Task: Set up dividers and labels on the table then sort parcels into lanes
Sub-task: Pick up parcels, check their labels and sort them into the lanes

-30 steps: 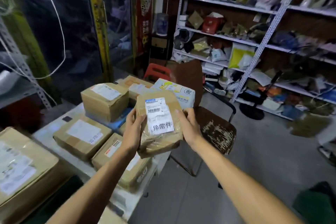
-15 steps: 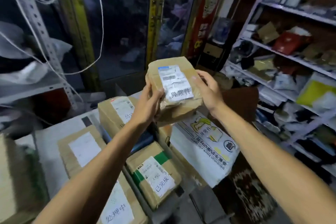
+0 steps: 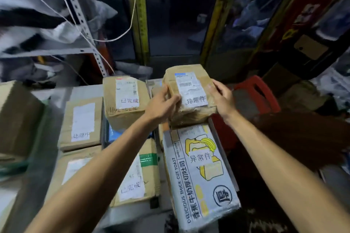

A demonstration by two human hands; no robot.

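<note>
Now the brown parcel (image 3: 189,94), gripped at its sides by both hands (image 3: 162,103) (image 3: 222,100), has been brought from mid-air down over the toast box (image 3: 200,176) at right of frame, evidently its lane.

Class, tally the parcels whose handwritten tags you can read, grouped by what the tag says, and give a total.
异常件: 2 (held parcel, toast box)
已完成: 2 (far box, near box)
处理中: 1 (left box)
Total: 5
</note>
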